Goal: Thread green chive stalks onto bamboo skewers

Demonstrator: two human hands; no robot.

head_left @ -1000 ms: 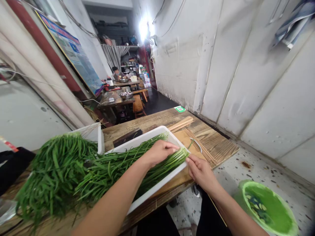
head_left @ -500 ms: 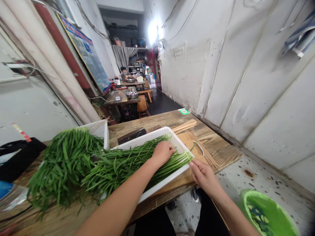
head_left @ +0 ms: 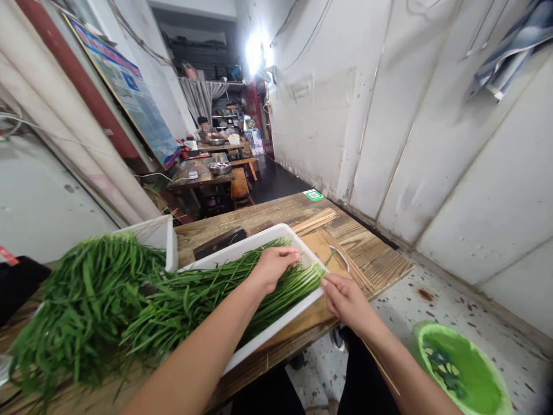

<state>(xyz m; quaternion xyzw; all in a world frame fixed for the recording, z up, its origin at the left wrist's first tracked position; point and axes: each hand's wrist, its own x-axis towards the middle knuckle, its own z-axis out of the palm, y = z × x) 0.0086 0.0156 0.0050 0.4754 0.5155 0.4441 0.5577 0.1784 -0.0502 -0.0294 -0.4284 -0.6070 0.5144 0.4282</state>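
Garlic chives [head_left: 203, 294] lie in a white tray [head_left: 254, 350], their pale cut ends toward its right end. Over those ends is my left hand [head_left: 271, 268], thumb and fingers pinched, with a pale stalk end at the fingertips. My right hand [head_left: 346, 297] is closed at the tray's right corner, beside a row of evenly lined-up stalk ends. A thin bamboo skewer [head_left: 384, 369] runs out below its palm, toward me; the skewer's other end is hidden by hand and chives.
More chives [head_left: 90, 300] overhang a second white tray [head_left: 171, 248]. Loose skewers [head_left: 315, 221] lie beyond a cutting board [head_left: 317, 245]. A dark-bladed knife [head_left: 220, 243] lies behind the tray. A green bucket [head_left: 470, 369] stands on the floor at right. Someone sits at a far table.
The view has swung slightly right, so things sit further left. My left hand has lifted a little from the chives, its fingers now more extended. My right hand keeps its place by the tray corner.
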